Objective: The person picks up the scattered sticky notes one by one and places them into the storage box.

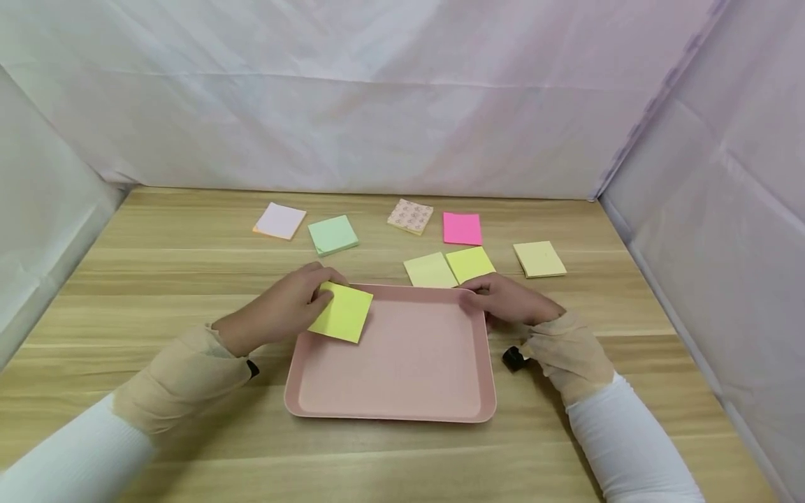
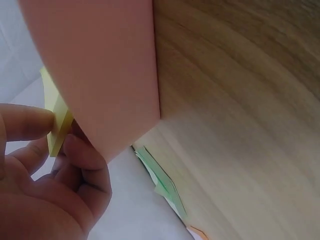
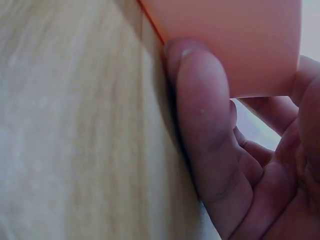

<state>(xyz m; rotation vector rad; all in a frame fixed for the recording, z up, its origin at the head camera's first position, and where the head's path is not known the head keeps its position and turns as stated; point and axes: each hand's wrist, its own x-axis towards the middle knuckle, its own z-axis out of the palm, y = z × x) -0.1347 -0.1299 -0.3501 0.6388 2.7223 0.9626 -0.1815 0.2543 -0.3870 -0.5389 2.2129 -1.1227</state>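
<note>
A bright yellow sticky note pad (image 1: 342, 312) is pinched by my left hand (image 1: 292, 304), over the far left corner of a pink tray (image 1: 393, 363). The left wrist view shows the pad (image 2: 61, 122) edge-on between thumb and fingers, right by the tray's outer wall (image 2: 100, 65). My right hand (image 1: 512, 300) grips the tray at its far right corner. Seen from the right wrist, fingers (image 3: 202, 100) press low on the tray's side (image 3: 245, 50), close to the tabletop; in the head view part of that hand reaches over the rim.
Beyond the tray lie more sticky note pads: white (image 1: 281, 221), green (image 1: 333, 235), patterned (image 1: 411, 216), pink (image 1: 462, 228), pale yellow (image 1: 431, 270), bright yellow (image 1: 470, 265), and another pale yellow (image 1: 539, 259) at right. White curtains (image 1: 377, 105) border the wooden table (image 1: 207, 447) at back and sides.
</note>
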